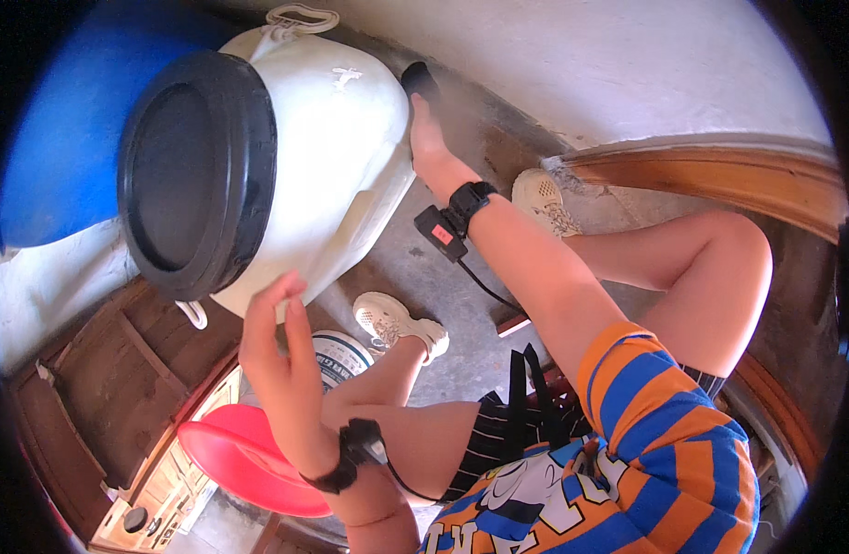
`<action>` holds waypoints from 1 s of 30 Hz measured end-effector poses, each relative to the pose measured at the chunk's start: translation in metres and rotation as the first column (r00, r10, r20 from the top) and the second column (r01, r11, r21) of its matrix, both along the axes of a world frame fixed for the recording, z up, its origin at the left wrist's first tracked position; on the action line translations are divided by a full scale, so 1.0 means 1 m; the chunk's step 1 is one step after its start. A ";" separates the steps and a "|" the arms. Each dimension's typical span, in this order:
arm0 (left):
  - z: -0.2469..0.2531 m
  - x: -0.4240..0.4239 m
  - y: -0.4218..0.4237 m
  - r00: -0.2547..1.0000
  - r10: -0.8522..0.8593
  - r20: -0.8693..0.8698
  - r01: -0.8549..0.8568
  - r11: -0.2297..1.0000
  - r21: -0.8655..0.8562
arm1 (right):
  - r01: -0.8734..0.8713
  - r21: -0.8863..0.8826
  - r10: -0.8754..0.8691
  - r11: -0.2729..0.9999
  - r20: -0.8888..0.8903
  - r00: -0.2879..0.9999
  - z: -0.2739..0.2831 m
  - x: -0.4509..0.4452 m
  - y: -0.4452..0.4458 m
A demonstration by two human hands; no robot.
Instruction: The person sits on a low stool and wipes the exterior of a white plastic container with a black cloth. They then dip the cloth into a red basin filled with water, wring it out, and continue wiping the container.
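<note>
A white plastic drum [334,145] with a broad black lid [182,173] fills the upper left middle. Its lid faces me; whether the drum is upright or tilted I cannot tell. My right hand [431,142] is against the drum's far lower end, its fingers partly hidden. Just beyond those fingertips is a small black object [420,77]; whether the hand grips it is unclear. Before the drum's near side, below the lid, my left hand [280,360] is raised with thumb and fingers apart and nothing between them. Its fingertips overlap the drum's edge, contact uncertain.
Behind the drum stands a large blue barrel [64,131]. A red plastic basin [244,457] lies below my left forearm, near a white bucket [338,353] bearing writing. Wooden furniture [182,478] is at lower left. A white wall [604,62] rises beyond the concrete floor [459,298].
</note>
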State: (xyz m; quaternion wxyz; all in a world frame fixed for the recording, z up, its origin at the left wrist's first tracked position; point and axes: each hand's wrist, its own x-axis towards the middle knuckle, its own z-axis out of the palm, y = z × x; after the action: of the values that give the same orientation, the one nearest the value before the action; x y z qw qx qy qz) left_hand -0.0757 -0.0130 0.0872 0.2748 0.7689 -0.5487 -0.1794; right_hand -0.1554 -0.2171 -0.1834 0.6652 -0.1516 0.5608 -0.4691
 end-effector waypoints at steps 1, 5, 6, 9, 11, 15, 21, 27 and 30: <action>0.001 -0.007 -0.007 0.999 -0.031 -0.028 0.032 0.999 0.036 | -0.017 0.050 0.018 0.999 -0.017 1.000 -0.040 -0.006 -0.013; -0.001 -0.007 -0.010 0.999 -0.044 -0.024 0.047 0.992 0.119 | -0.081 0.307 0.071 0.948 0.045 0.996 -0.065 0.007 -0.006; -0.002 -0.008 -0.013 0.997 -0.075 -0.021 0.077 0.991 0.106 | -0.024 0.279 0.003 0.960 0.077 0.997 -0.078 0.002 -0.007; -0.009 -0.009 -0.020 0.995 -0.095 -0.027 0.097 0.990 0.102 | 0.039 0.304 -0.097 0.952 0.181 0.979 -0.110 0.005 -0.001; -0.017 -0.009 -0.020 0.994 -0.104 -0.041 0.108 0.987 0.119 | 0.057 0.363 -0.138 0.930 0.202 0.970 -0.124 0.005 0.011; -0.025 -0.007 -0.016 0.995 -0.086 -0.048 0.092 0.983 0.159 | -0.038 0.480 -0.119 0.876 0.293 0.949 -0.086 0.007 0.048; -0.031 -0.002 -0.010 0.984 -0.181 0.002 0.180 0.981 0.065 | -0.080 0.537 -0.245 0.840 0.506 0.827 -0.035 -0.011 0.089; -0.022 -0.002 -0.010 0.984 -0.175 -0.040 0.175 0.984 0.011 | -0.057 0.369 -0.182 0.928 0.580 0.794 0.031 -0.021 0.083; -0.016 -0.003 -0.007 0.984 -0.179 -0.025 0.180 0.983 0.022 | -0.022 0.295 -0.153 0.955 0.555 0.818 0.060 -0.017 0.086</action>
State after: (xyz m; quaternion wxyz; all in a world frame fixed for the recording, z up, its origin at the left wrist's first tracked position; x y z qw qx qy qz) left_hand -0.0792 -0.0205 0.0717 0.2546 0.7175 -0.6103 -0.2188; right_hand -0.1722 -0.1311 -0.1236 0.8007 0.1142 0.4024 -0.4288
